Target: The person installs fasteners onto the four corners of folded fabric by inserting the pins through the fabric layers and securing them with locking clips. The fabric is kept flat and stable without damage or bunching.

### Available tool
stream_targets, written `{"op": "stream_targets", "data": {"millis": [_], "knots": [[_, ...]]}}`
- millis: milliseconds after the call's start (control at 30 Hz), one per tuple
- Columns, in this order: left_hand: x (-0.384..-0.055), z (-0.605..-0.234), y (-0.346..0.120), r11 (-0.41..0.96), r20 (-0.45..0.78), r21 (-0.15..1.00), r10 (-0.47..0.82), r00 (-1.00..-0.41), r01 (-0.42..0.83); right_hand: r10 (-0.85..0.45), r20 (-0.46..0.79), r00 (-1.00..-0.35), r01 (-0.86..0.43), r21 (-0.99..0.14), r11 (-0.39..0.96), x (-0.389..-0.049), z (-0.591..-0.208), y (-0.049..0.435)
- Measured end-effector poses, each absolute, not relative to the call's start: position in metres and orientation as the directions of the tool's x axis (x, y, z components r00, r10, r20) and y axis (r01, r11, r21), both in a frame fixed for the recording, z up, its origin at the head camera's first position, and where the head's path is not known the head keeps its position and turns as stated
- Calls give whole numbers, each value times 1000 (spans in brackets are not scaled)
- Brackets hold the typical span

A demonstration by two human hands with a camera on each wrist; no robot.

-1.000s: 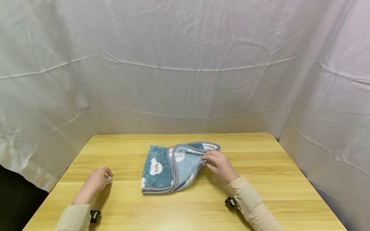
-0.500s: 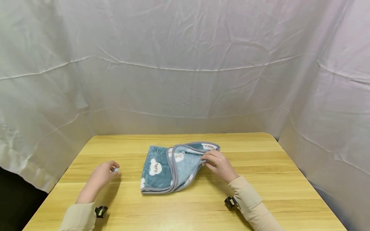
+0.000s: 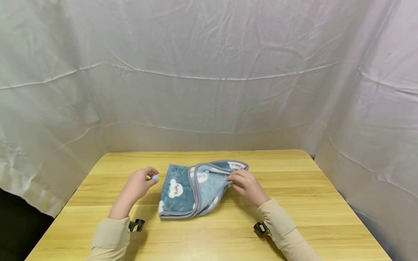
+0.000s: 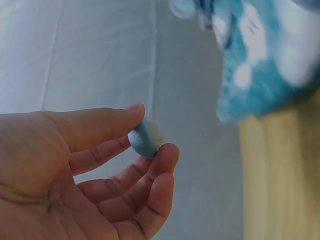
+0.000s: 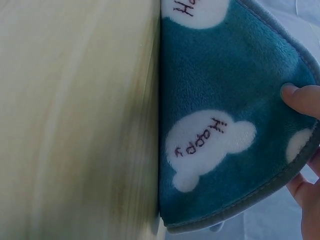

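Note:
A folded teal fleece cloth (image 3: pixel 181 204) with grey binding and white bear-head patches reading "Happy" lies mid-table in the head view. My right hand (image 3: pixel 247 185) pinches its bound edge at the right, lifting that flap; in the right wrist view the thumb (image 5: pixel 302 99) presses on the fleece (image 5: pixel 235 85), with fingers behind the edge. To the left of the cloth, my left hand (image 3: pixel 138 184) is raised over the table, apart from the fabric. Between its thumb and fingertips it pinches a small rounded light-blue piece (image 4: pixel 143 141) with a whitish side; its exact kind is unclear.
The wood-grain table (image 3: pixel 209 239) has rounded far corners. Pale grey fabric curtains (image 3: pixel 209 105) hang behind it and at both sides. A dark gap (image 3: pixel 19 221) shows beyond the table's left edge. Each wrist wears a small black camera (image 3: pixel 136 225).
My left hand has moved right and farther up the table toward the cloth, carrying the light-blue piece. My right hand and the cloth stay in place.

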State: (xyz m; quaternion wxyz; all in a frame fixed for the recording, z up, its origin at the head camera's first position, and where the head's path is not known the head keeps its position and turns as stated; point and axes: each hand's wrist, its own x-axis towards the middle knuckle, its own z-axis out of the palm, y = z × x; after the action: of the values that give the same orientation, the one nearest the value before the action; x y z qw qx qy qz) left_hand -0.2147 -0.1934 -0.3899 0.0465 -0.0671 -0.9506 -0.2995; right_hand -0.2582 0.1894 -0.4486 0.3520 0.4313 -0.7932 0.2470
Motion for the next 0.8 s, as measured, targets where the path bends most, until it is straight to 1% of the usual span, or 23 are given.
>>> {"op": "stream_targets", "data": {"millis": [133,400,600,800], "knots": [[-222,-383,-177,789,161,587,108,-981,183,-511,769,-383,-856,-89,508,-258,-449,190],[-237,-376,-142,717,186,666,111,-976,208,-511,768,-386,-854,-88,513,-258,-449,189],[-246,-375,-110,620,256,731,140,-957,286,-513,769,-381,-855,-82,512,-259,-449,190],[-255,-381,-80,505,250,814,141,-958,287,-517,769,-377,-855,-74,514,-259,-449,190]]}}
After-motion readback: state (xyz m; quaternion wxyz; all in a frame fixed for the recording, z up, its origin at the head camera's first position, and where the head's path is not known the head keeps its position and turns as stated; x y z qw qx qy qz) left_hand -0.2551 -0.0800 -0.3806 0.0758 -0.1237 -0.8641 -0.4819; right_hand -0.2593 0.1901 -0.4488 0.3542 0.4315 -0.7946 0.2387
